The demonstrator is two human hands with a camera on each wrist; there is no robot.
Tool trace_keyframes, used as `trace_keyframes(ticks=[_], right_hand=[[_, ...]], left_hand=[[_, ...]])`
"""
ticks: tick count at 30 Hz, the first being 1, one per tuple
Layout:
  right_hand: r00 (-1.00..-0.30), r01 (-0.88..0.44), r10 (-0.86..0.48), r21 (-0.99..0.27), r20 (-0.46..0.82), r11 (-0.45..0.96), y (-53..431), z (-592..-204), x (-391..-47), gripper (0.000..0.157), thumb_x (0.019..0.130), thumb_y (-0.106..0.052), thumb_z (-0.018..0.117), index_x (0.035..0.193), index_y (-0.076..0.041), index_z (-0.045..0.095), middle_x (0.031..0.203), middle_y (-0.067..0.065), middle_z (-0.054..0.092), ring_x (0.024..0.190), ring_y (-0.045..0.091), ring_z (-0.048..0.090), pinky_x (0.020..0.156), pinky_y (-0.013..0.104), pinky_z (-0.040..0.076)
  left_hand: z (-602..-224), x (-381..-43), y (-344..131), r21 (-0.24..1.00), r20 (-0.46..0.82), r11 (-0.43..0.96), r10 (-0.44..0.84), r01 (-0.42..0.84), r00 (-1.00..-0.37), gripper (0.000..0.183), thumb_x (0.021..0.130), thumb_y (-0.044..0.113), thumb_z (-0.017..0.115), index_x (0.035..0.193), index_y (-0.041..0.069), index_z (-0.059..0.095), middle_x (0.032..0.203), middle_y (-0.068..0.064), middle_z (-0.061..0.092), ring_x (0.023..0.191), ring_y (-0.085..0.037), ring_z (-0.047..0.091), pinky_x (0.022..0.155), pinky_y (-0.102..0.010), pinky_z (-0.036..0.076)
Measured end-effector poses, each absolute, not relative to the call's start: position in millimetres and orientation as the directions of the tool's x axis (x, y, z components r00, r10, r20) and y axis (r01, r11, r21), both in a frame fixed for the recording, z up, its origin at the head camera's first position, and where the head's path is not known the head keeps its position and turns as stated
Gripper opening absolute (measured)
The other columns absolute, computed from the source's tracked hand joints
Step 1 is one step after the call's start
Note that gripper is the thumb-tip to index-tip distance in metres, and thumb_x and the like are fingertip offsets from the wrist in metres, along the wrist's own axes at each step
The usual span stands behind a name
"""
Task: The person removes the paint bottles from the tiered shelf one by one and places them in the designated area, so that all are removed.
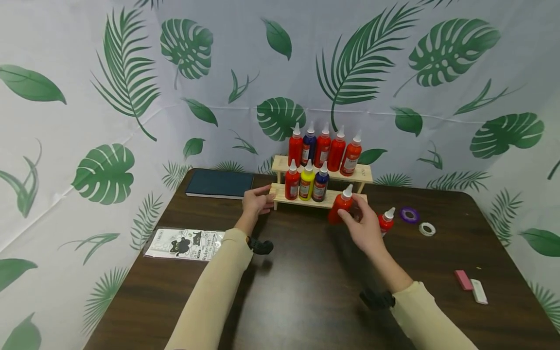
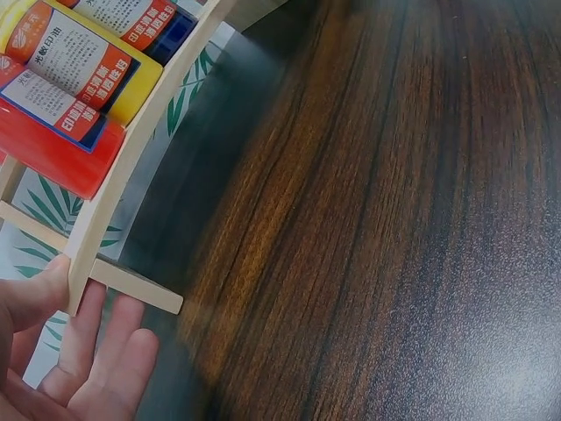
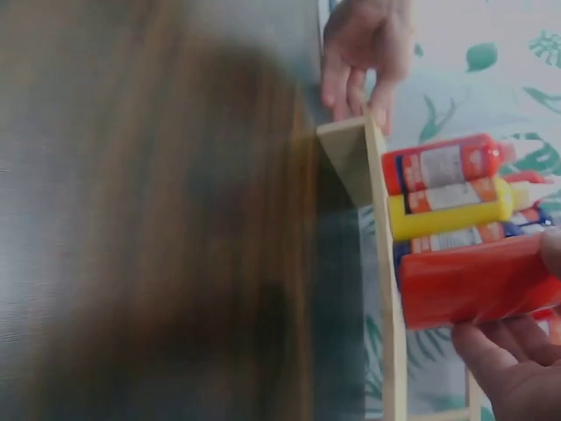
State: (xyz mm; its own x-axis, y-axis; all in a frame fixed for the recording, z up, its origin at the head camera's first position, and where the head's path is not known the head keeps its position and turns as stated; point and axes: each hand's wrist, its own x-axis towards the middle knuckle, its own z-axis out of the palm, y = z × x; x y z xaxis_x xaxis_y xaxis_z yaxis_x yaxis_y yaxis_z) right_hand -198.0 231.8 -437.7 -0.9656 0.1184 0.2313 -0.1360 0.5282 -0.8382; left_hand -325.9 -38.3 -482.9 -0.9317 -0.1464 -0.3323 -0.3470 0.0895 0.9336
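Note:
A two-tier wooden rack (image 1: 364,173) stands at the back of the table. My left hand (image 1: 257,202) pinches the left end of its lower shelf (image 2: 96,206), thumb above and fingers beneath. In my right hand (image 1: 366,227) is a red bottle (image 1: 339,208) with a white nozzle, slightly tilted, at the front of the lower shelf's right part. That shelf carries a red bottle (image 1: 291,183), a yellow bottle (image 1: 306,184) and a dark blue bottle (image 1: 320,187). Several bottles, mostly red, line the upper shelf. Partly hidden behind my right hand is another red bottle (image 1: 386,222).
A dark book (image 1: 218,183) lies at the back left, with a ruler set packet (image 1: 183,244) in front of it. On the right are a purple tape roll (image 1: 403,214), a white tape roll (image 1: 422,229), a pink block (image 1: 463,280) and a white block (image 1: 479,291). Leaf-print cloth (image 1: 236,58) hangs behind.

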Motion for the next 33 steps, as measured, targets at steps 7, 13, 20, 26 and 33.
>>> trace_keyframes(ticks=[7, 13, 20, 26, 33], right_hand=[[-0.95, -0.095, 0.19, -0.812, 0.247, 0.576, 262.7, -456.2, -142.1, 0.048, 0.09, -0.017, 0.068, 0.131, 0.001, 0.052, 0.111, 0.02, 0.064, 0.096, 0.021, 0.058, 0.078, 0.007, 0.043], [-0.929, -0.014, 0.286, -0.797, 0.233, 0.604, 290.3, -475.0, -111.4, 0.049, 0.09, -0.016, 0.068, 0.131, 0.003, 0.051, 0.121, 0.024, 0.06, 0.108, 0.034, 0.057, 0.078, 0.002, 0.04], [-0.9, 0.046, 0.369, -0.794, 0.23, 0.606, 308.9, -485.9, -106.5, 0.051, 0.09, -0.012, 0.068, 0.134, 0.004, 0.049, 0.124, 0.026, 0.058, 0.11, 0.038, 0.057, 0.083, 0.004, 0.042], [-0.892, 0.071, 0.399, -0.804, 0.214, 0.59, 310.6, -489.0, -111.8, 0.05, 0.089, -0.011, 0.068, 0.133, 0.004, 0.049, 0.126, 0.025, 0.057, 0.113, 0.037, 0.057, 0.095, 0.046, 0.044], [-0.903, 0.085, 0.395, -0.831, 0.168, 0.55, 310.4, -488.0, -113.4, 0.053, 0.091, -0.013, 0.066, 0.137, 0.003, 0.045, 0.132, 0.027, 0.052, 0.119, 0.041, 0.053, 0.097, 0.052, 0.043]], left_hand=[[-481.3, -325.6, -38.6, 0.926, -0.348, 0.1, -0.143, -0.363, -0.927, 0.037, 0.084, 0.013, 0.075, 0.12, 0.02, 0.07, 0.102, -0.012, 0.072, 0.076, -0.023, 0.072, 0.061, -0.033, 0.059], [-480.6, -324.9, -39.6, 0.932, -0.34, 0.079, -0.133, -0.352, -0.931, 0.036, 0.084, 0.013, 0.075, 0.119, 0.02, 0.07, 0.104, -0.012, 0.071, 0.079, -0.025, 0.072, 0.065, -0.037, 0.059], [-481.4, -324.9, -39.0, 0.934, -0.343, 0.066, -0.123, -0.352, -0.931, 0.036, 0.084, 0.013, 0.075, 0.119, 0.02, 0.07, 0.105, -0.012, 0.071, 0.081, -0.026, 0.072, 0.067, -0.037, 0.059], [-482.0, -325.1, -38.5, 0.932, -0.344, 0.071, -0.134, -0.355, -0.929, 0.036, 0.083, 0.013, 0.076, 0.118, 0.021, 0.071, 0.104, -0.012, 0.071, 0.078, -0.024, 0.072, 0.064, -0.036, 0.059], [-482.5, -326.0, -39.0, 0.935, -0.337, 0.071, -0.129, -0.347, -0.933, 0.036, 0.083, 0.013, 0.076, 0.117, 0.021, 0.071, 0.104, -0.012, 0.072, 0.075, -0.022, 0.072, 0.067, -0.039, 0.059]])
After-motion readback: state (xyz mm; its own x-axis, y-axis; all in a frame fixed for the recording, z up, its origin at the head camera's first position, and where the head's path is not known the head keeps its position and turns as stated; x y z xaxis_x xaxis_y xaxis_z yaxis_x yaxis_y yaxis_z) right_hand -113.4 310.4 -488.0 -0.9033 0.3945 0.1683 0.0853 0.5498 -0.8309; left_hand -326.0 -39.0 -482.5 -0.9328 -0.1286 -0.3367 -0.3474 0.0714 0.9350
